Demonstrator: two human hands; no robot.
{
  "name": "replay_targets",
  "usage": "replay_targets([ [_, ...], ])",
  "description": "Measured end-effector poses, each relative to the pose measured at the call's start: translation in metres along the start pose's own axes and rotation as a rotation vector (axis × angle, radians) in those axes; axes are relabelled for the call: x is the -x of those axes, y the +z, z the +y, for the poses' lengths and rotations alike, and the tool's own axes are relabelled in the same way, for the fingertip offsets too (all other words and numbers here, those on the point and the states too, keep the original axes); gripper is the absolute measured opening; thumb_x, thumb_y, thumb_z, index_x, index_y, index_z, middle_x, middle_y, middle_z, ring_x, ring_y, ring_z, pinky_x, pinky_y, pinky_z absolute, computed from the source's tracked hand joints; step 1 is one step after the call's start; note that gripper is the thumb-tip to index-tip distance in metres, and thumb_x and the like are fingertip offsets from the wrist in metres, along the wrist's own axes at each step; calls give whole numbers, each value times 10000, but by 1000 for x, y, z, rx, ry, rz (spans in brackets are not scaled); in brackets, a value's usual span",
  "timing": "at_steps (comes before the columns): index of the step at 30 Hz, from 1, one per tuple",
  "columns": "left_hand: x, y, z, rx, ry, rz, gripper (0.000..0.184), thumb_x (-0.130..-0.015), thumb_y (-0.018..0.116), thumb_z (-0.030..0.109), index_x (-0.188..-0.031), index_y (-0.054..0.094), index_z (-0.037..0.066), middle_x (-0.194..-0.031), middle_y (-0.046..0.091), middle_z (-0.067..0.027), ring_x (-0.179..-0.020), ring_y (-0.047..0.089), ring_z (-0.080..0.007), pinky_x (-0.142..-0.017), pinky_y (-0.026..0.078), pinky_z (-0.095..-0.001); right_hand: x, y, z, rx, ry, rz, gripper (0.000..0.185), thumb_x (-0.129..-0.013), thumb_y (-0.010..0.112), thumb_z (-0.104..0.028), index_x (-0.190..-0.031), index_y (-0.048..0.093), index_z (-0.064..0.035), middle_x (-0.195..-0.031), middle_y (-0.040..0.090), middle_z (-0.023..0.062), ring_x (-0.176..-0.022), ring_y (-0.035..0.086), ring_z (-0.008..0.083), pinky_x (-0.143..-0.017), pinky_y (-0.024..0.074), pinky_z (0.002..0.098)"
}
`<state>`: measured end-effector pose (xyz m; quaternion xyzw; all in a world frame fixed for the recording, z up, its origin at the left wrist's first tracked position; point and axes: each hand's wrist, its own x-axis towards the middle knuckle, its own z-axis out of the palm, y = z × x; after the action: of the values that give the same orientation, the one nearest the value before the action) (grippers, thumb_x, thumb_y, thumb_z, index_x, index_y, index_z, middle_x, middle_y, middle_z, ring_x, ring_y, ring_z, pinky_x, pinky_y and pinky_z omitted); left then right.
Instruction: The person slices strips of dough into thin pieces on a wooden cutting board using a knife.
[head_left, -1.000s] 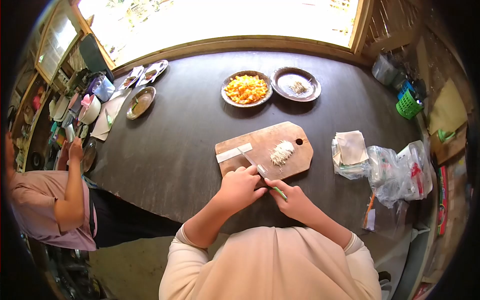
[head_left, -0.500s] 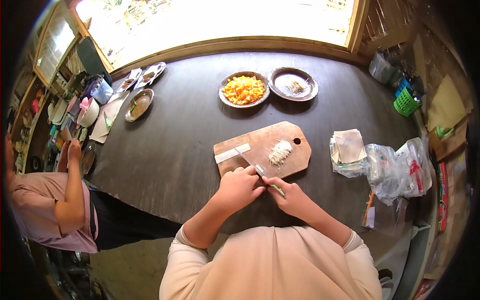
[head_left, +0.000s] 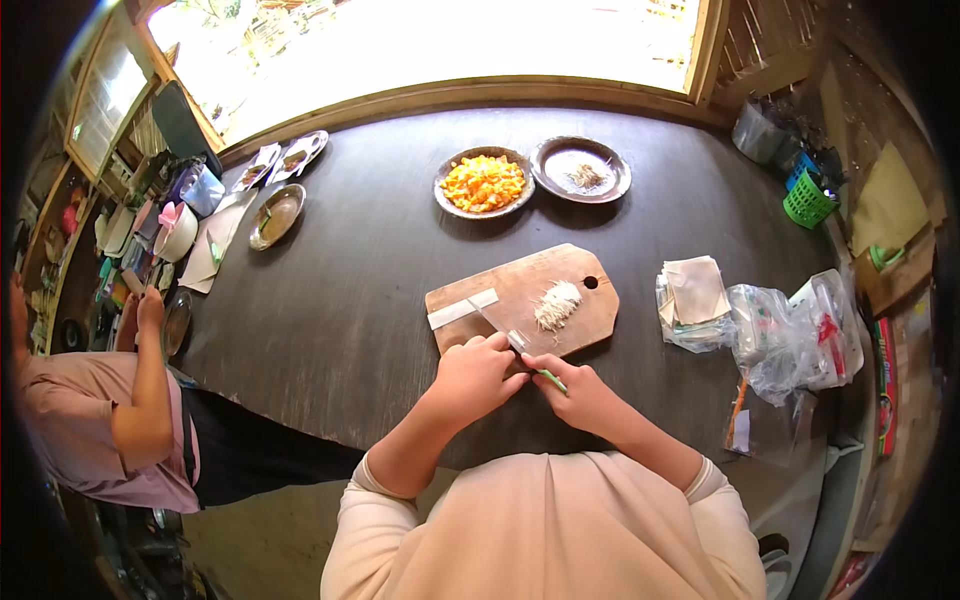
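Observation:
A wooden cutting board [head_left: 470,350] with a hole at its right end lies in front of me. On it are a flat white strip [head_left: 463,309] at the left and a heap of fine pale shreds [head_left: 557,305] at the right. My left hand [head_left: 474,372] is closed at the board's near edge, its fingertips on a short pale strip [head_left: 517,341]. My right hand [head_left: 575,393] grips a knife by its green handle [head_left: 551,379], close beside the left fingers. Most of the blade is hard to make out.
Beyond the board stand a bowl of orange chopped pieces [head_left: 483,184] and a plate with brownish shreds [head_left: 603,190]. Plastic bags [head_left: 775,340] and stacked pale sheets [head_left: 694,290] lie right. An oval dish [head_left: 277,216] sits left; another person [head_left: 105,420] stands nearby.
Both hands keep almost the same place and grip on the board. The view has shifted slightly. The other person's hands, at the left, have moved a little.

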<state>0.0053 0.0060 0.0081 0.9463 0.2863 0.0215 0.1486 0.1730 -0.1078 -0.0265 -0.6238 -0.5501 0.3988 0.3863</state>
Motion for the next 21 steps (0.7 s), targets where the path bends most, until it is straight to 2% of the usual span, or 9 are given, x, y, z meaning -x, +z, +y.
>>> replay_targets([
  [1, 0, -1, 1, -5, 4, 5, 312, -891, 654, 383, -919, 738, 84, -1051, 652, -42, -984, 638, -255, -806, 535, -382, -1, 0, 0, 7, -10, -6, 308, -984, 571, -130, -1283, 598, -62, -1011, 730, 166, -849, 695, 170, -762, 525, 316],
  [2, 2, -1, 2, 8, 0, 13, 311, -893, 651, 383, -916, 739, 86, -1056, 653, -40, -988, 638, -254, -810, 535, -381, 0, -1, 0, 8, -17, -3, 308, -984, 571, -130, -1283, 598, -62, -1011, 730, 166, -849, 695, 170, -762, 525, 316],
  [4, 2, -3, 2, 22, -10, 28, 310, -895, 649, 383, -913, 740, 87, -1060, 653, -38, -992, 639, -253, -813, 535, -380, 4, -1, 0, -59, -1, 0, 312, -981, 572, -167, -1285, 585, -98, -1063, 695, 226, -982, 682, 393, -834, 529, 392],
  [7, 1, -1, 3, -15, -21, -8, 312, -898, 644, 387, -908, 740, 90, -1059, 653, -39, -990, 639, -251, -809, 535, -380, 7, -5, -11, -64, 92, -35, 322, -983, 572, -174, -1296, 579, -98, -1069, 697, 223, -1000, 684, 380, -851, 524, 387],
  [11, 1, -3, 3, -21, -22, -18, 312, -897, 643, 389, -910, 741, 94, -1059, 651, -37, -993, 637, -252, -803, 537, -382, 6, -4, -13, -76, 105, -35, 314, -982, 570, -166, -1287, 583, -91, -1053, 694, 230, -976, 683, 395, -827, 530, 387],
  [16, 1, 0, 3, 8, -24, -3, 306, -894, 648, 384, -906, 737, 91, -1056, 647, -40, -988, 637, -256, -805, 537, -388, 0, 0, -7, -17, -9, -6, 299, -983, 562, -154, -1272, 585, -84, -1007, 686, 244, -932, 673, 427, -774, 540, 399],
  [21, 1, -2, 2, 20, -17, 16, 310, -892, 650, 383, -894, 731, 84, -1048, 645, -45, -979, 638, -259, -798, 539, -393, 6, -5, -13, -39, 41, -28, 304, -984, 559, -150, -1278, 581, -77, -1067, 689, 233, -1000, 669, 408, -830, 534, 393],
])
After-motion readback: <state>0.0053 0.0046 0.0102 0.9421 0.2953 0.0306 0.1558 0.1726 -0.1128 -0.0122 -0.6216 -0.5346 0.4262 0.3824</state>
